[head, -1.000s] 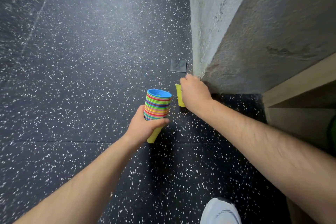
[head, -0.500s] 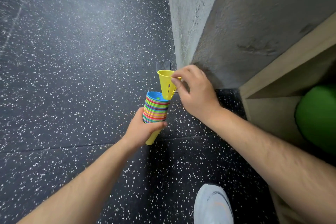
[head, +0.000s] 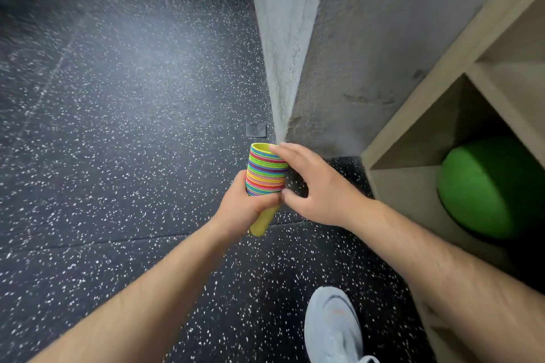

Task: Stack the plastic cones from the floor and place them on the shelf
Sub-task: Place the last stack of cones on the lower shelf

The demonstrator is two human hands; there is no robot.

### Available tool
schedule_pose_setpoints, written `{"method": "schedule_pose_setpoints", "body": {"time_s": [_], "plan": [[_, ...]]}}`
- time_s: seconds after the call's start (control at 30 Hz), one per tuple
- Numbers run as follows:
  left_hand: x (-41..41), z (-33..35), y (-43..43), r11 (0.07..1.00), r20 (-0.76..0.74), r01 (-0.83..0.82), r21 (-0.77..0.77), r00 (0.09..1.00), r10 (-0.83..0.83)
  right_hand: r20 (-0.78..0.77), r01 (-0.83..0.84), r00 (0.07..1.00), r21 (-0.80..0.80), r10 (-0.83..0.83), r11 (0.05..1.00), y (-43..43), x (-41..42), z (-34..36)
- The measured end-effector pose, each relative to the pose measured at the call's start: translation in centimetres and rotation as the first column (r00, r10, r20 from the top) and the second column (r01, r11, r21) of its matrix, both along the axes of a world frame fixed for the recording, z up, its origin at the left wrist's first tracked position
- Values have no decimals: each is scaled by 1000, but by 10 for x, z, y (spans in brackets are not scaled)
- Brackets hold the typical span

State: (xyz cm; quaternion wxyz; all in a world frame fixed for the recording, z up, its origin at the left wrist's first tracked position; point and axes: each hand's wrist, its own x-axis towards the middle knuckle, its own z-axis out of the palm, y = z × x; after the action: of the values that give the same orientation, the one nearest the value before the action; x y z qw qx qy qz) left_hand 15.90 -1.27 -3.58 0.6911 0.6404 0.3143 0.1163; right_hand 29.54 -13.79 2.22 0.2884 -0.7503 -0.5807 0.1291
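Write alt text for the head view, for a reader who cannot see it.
A person's left hand grips a stack of colourful plastic cones above a speckled floor; the right hand touches its yellow top rim. A shelf at right holds a green ball.

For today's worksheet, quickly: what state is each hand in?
Left hand: closed, holding the cone stack.
Right hand: open, touching the stack's top rim.

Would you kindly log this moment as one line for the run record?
left hand: holds cone stack | right hand: touches top yellow cone | shelf: green ball inside, stack not yet placed
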Motion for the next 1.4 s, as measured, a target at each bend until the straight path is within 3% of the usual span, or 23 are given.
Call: {"method": "schedule_pose_setpoints", "body": {"time_s": [0.23,0.47,0.63,0.9,1.1,1.27,1.4], "plan": [[-6,135,-9,983,135,27,181,989,-52,161,23,986,66,-33,998,-33,-12,128],[-30,303,-37,928,297,111,356,928,-225,339,57,928,271,-151,961,-76,-33,283],[-64,394,-46,877,380,-32,479,908,-175,301,46,932,451,-200,891,-92,-59,360],[-72,428,-32,870,499,-195,452,864,-65,103,124,968,600,-230,790,-57,-54,370],[-23,416,26,894,495,-115,432,859,-129,28,212,954,637,-297,741,-21,-8,361],[25,428,64,890,577,-151,430,804,-142,55,261,901,722,-429,641,17,41,372],[66,491,59,815,634,-265,515,758,-154,22,350,846,730,-532,587,13,75,405]]}}
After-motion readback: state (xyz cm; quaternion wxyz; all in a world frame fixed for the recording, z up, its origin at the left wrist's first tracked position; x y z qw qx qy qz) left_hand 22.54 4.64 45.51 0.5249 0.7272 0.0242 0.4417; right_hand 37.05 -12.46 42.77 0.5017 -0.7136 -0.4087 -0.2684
